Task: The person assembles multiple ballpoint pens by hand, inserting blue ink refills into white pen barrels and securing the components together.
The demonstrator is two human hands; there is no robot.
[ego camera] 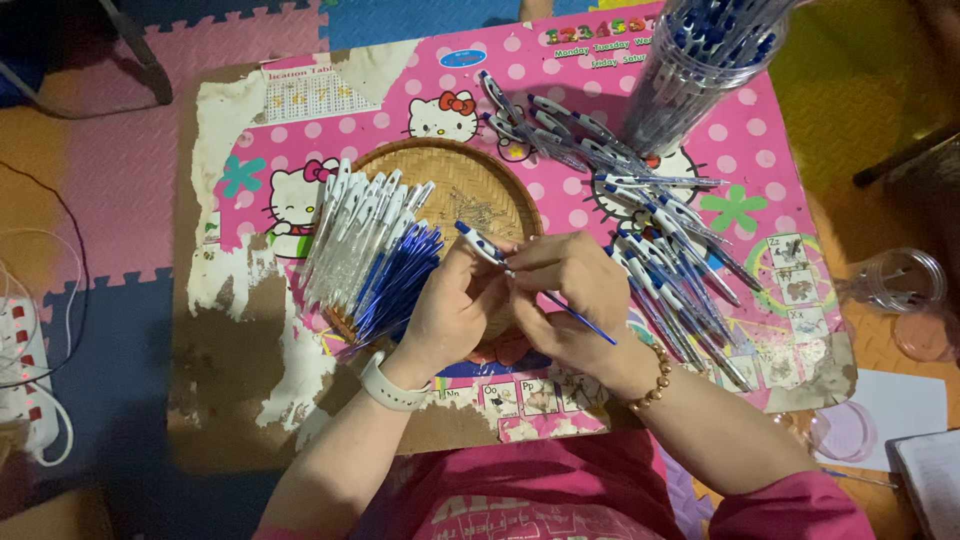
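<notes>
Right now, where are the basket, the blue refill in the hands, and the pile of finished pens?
basket (478,182), head view, bare woven floor.
blue refill (583,321), head view, thin shaft.
pile of finished pens (672,262), head view, middle.

A person in a bright pink top (560,500) with pale printed lettering across the front, sleeves pushed up to bare both forearms. A white watch band (392,388) wraps the wrist of the left hand (450,305); a bracelet of round amber-brown beads (655,378) circles the wrist of the right hand (570,300). No rings or gloves are visible.
</notes>
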